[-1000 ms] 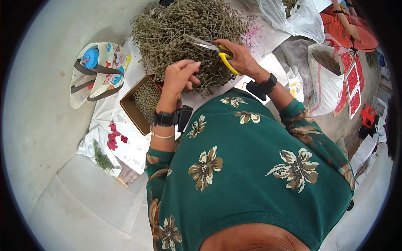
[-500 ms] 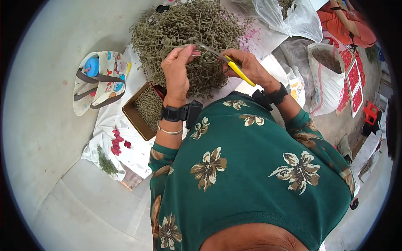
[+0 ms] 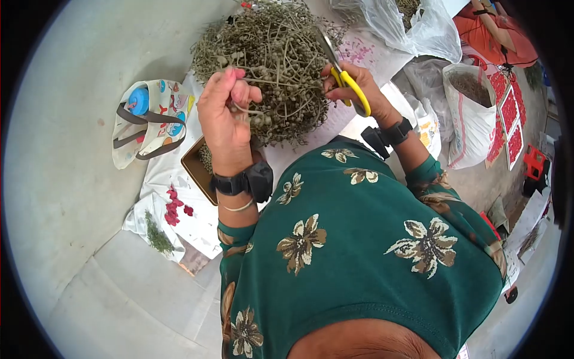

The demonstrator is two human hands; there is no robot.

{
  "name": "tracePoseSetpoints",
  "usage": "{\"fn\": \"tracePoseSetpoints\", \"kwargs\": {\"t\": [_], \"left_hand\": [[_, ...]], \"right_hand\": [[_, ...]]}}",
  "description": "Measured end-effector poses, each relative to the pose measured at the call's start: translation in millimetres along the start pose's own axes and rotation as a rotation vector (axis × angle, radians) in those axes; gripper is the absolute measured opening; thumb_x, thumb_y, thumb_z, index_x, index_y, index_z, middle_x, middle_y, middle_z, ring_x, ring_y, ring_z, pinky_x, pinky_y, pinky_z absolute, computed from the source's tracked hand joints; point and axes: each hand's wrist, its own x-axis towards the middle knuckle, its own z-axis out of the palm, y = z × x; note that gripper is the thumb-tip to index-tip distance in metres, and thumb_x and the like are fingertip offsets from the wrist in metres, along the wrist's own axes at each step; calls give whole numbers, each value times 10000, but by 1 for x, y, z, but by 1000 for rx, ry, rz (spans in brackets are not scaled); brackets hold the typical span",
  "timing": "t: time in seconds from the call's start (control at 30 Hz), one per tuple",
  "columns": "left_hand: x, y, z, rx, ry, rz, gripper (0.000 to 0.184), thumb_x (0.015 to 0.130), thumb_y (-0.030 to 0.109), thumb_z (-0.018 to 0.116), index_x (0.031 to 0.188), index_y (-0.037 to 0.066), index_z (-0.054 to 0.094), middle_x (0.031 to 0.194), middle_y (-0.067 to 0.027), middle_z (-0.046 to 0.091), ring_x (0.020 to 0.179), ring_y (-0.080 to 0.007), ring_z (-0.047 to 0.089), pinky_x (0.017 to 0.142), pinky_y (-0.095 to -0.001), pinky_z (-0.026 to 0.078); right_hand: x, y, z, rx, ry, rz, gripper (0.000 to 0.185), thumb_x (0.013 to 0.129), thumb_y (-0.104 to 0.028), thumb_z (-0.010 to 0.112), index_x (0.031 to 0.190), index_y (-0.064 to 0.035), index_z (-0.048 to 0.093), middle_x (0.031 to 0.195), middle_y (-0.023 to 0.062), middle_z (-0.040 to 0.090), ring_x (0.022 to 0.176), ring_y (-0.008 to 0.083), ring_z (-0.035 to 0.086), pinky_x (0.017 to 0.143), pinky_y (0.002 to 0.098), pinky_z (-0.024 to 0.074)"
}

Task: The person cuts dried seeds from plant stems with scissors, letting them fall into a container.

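My left hand (image 3: 224, 116) is closed, with a thin dried stem (image 3: 246, 110) between its curled fingers. It is raised over the left side of a big heap of dried stems with small round heads (image 3: 284, 66). My right hand (image 3: 359, 84) grips scissors by their yellow handles (image 3: 357, 94), the blades (image 3: 326, 45) pointing up and away over the heap's right side. Below my left wrist stands a brown box (image 3: 190, 166) of small round heads, partly covered by my left forearm.
A cloth bag (image 3: 128, 152) with a blue-topped item stands left. Pink flowers (image 3: 173, 209) and a green sprig (image 3: 158, 233) lie on white cloth. At right are a white sack (image 3: 463, 137), a plastic bag (image 3: 439, 36) and trays of red pieces (image 3: 510, 119). Another person's arm (image 3: 496, 27) shows upper right.
My left hand has moved left and nearer me, over part of the box, away from the scissors. The scissors have swung from pointing left to pointing up and away.
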Motion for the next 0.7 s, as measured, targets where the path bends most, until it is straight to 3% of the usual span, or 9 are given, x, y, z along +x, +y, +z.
{"fn": "tracePoseSetpoints", "kwargs": {"t": [0.1, 0.27, 0.43, 0.53, 0.63, 0.7], "left_hand": [[-16, 10, 9, 112, -49, 111, 146, 903, 94, 580, 883, -50, 599, 628, -8, 461, 558, -98, 442, 599, -309, 476], [-9, 6, -12, 31, -38, 138, 141, 906, 91, 578, 892, -46, 607, 670, -28, 504, 589, -110, 466, 628, -321, 477], [-15, -7, -29, 144, 56, 65, 133, 916, 84, 552, 915, -39, 603, 870, -114, 613, 754, -190, 579, 761, -381, 496], [-16, -13, -30, 89, 82, 47, 144, 927, 90, 525, 933, -36, 596, 993, -164, 636, 867, -251, 620, 849, -430, 493], [-13, -22, -45, -244, -119, -70, 179, 934, 91, 488, 1003, -32, 598, 1054, -199, 632, 1010, -310, 607, 1012, -544, 391], [-13, -25, -46, -258, -111, -58, 179, 934, 90, 479, 1013, -32, 585, 1052, -203, 630, 1001, -323, 608, 998, -540, 402]], "right_hand": [[-3, 14, 6, -23, -24, 23, 434, 739, 30, 702, 1145, -50, 568, 885, 29, 648, 734, 68, 577, 587, 182, 445], [-4, -6, 6, -127, -53, 57, 453, 771, 1, 690, 1199, -58, 555, 927, 40, 656, 790, 78, 588, 633, 195, 462], [-30, -64, 3, -261, -39, -20, 408, 839, -102, 653, 1229, -47, 545, 947, 69, 668, 773, 94, 591, 630, 217, 468], [-48, -92, -1, -234, -371, 221, 391, 880, -241, 646, 1197, -29, 558, 908, 60, 682, 788, 99, 607, 649, 212, 478], [-49, -69, 1, -273, -479, 375, 414, 894, -298, 616, 1189, -13, 556, 883, 65, 685, 760, 98, 600, 631, 221, 478], [-45, -54, 3, -291, -529, 449, 431, 902, -326, 600, 1185, -5, 555, 871, 68, 687, 746, 98, 596, 622, 225, 478]]}}
